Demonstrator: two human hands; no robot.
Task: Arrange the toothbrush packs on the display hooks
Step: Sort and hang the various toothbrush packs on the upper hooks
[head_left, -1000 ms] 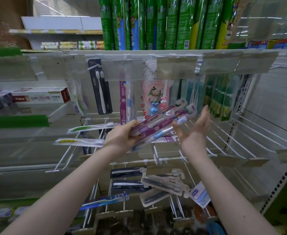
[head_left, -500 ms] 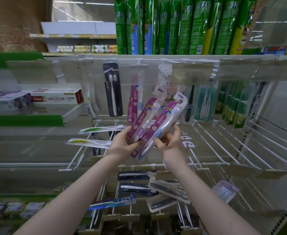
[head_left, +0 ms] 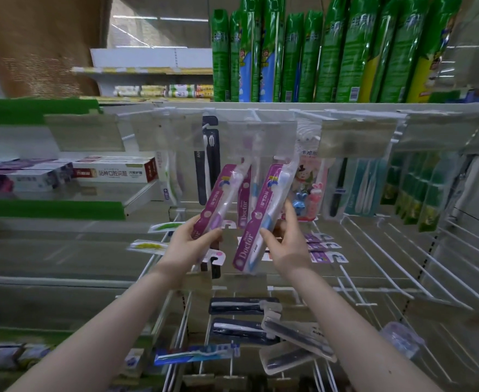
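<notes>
My left hand (head_left: 193, 244) grips a purple toothbrush pack (head_left: 219, 199) by its lower end, tilted up to the right. My right hand (head_left: 286, 241) grips a second purple "Doctor" toothbrush pack (head_left: 263, 216) with a blue-handled brush. Both packs point up toward the top row of display hooks (head_left: 249, 117). A third matching purple pack (head_left: 245, 205) hangs on a hook just behind and between them. Price tag holders hide the hook tips.
Black, pink cartoon and green toothbrush packs (head_left: 425, 190) hang along the top row. Bare white wire hooks (head_left: 388, 256) jut out at the right. Dark packs (head_left: 244, 326) lie on lower hooks. Toothpaste boxes (head_left: 113, 172) sit on the left shelf, green bottles (head_left: 331, 52) above.
My hands split the bundle: the right hand took one pack, the left kept the other. Both packs swung from nearly flat to upright and rose toward the top hooks.
</notes>
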